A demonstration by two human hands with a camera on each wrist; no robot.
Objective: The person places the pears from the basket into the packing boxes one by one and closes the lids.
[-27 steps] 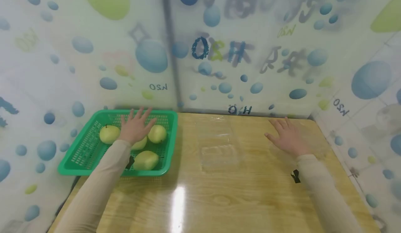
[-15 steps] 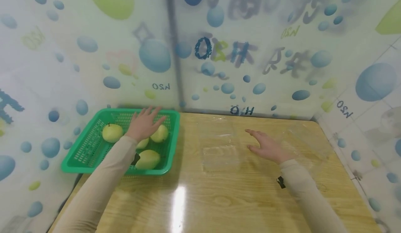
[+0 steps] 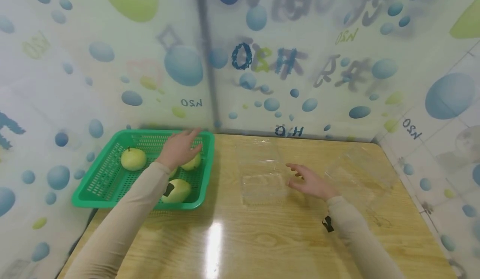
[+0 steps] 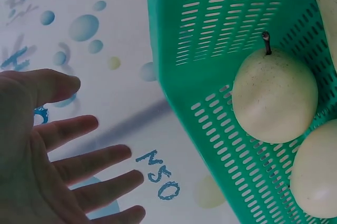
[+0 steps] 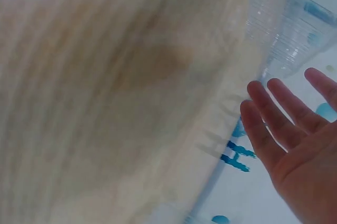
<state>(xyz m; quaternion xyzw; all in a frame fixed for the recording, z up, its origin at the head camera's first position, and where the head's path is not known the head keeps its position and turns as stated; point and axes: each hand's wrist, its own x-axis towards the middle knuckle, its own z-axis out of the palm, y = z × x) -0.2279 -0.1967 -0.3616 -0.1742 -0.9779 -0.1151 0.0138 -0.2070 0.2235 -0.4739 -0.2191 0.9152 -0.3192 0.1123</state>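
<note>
My left hand point(image 3: 180, 149) hovers over the right part of a green plastic basket point(image 3: 208, 175) with its fingers spread, holding nothing. Inside the basket lie several pale yellow-green pears point(image 3: 133, 159); the hand partly covers some of them. The left wrist view shows the stem of one pear point(image 4: 275, 96), and the left hand point(image 4: 79, 166) apart from the fruit. My right hand point(image 3: 309, 182) is just right of a clear plastic clamshell box point(image 3: 263, 187) lying opened on the table. In the right wrist view its fingers point(image 5: 266, 139) are extended and hold nothing.
More clear plastic packaging point(image 3: 352, 175) lies at the right of the wooden table point(image 3: 262, 241); its shape is hard to make out. A patterned wall covering point(image 3: 318, 62) rises behind the table and along both sides.
My right hand has moved left, from over the packaging at the right to beside the clear clamshell box. My left hand has shifted rightward over the basket. The pears stay in place.
</note>
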